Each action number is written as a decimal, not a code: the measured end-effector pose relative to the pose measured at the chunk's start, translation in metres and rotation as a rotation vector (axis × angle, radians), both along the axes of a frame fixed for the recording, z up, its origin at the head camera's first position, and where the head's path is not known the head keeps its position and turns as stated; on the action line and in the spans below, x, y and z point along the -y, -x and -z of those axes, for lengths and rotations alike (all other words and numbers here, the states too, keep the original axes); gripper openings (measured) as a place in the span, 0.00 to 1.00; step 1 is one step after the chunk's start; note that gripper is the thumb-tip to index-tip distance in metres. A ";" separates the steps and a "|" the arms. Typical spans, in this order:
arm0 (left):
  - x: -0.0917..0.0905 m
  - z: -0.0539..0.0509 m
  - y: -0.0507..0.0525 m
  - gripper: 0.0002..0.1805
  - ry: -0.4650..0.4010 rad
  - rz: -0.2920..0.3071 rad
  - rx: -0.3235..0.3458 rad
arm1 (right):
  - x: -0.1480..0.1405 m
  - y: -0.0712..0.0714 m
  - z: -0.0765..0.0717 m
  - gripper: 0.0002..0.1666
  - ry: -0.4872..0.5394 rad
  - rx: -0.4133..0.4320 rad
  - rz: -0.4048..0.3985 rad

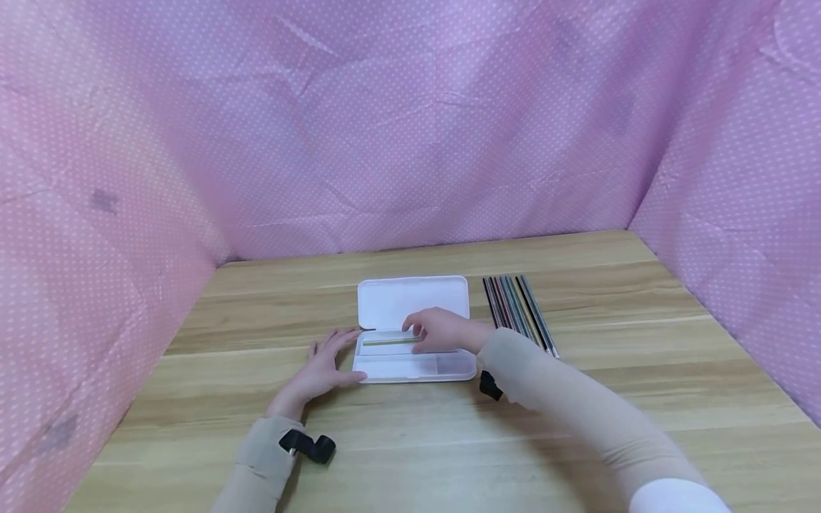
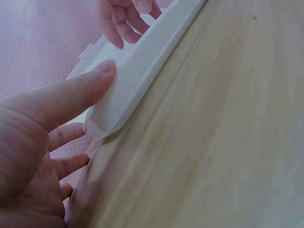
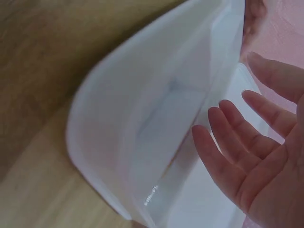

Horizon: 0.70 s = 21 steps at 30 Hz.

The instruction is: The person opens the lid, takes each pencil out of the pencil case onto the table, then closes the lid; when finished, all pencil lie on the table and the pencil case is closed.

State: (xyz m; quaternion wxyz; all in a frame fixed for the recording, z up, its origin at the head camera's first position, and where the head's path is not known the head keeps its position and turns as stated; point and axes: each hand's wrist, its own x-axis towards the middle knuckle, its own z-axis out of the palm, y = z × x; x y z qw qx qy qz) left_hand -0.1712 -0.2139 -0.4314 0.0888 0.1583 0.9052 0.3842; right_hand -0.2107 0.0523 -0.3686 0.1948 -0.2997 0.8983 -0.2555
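A white pencil case [image 1: 396, 368] lies on the table with its lid [image 1: 398, 299] folded back. In its rear compartment is a yellowish-green pencil [image 1: 387, 342]. My left hand [image 1: 321, 374] is spread at the case's left end, and its thumb [image 2: 97, 78] touches the front corner. Over the rear compartment hovers my right hand [image 1: 442, 329], by the pencil's right end. In the right wrist view its fingers [image 3: 232, 147] are loosely bent and apart from the thumb, with nothing visible between them.
To the right of the case, several dark and coloured pencils [image 1: 513, 306] lie side by side on the wooden table [image 1: 410, 442]. Pink dotted cloth [image 1: 410, 142] hangs behind the table and along both sides. A small front-right compartment [image 1: 457, 365] is divided off inside the case.
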 end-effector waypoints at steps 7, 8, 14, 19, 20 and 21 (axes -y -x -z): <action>-0.001 0.000 0.000 0.45 0.019 -0.006 -0.018 | 0.003 0.000 0.008 0.21 -0.052 -0.045 -0.045; -0.001 0.000 0.000 0.45 0.019 -0.005 -0.019 | 0.003 0.000 0.010 0.20 -0.053 -0.053 -0.053; -0.001 0.001 -0.001 0.45 0.019 -0.007 -0.013 | 0.005 -0.001 0.019 0.15 -0.062 -0.053 -0.086; -0.001 0.002 -0.001 0.45 0.021 -0.008 -0.007 | 0.006 -0.001 0.020 0.14 -0.087 -0.043 -0.091; -0.001 0.002 -0.001 0.45 0.021 -0.008 -0.007 | 0.006 -0.001 0.020 0.14 -0.090 -0.041 -0.091; -0.001 0.002 -0.001 0.45 0.020 -0.008 -0.007 | 0.007 -0.001 0.020 0.14 -0.093 -0.041 -0.092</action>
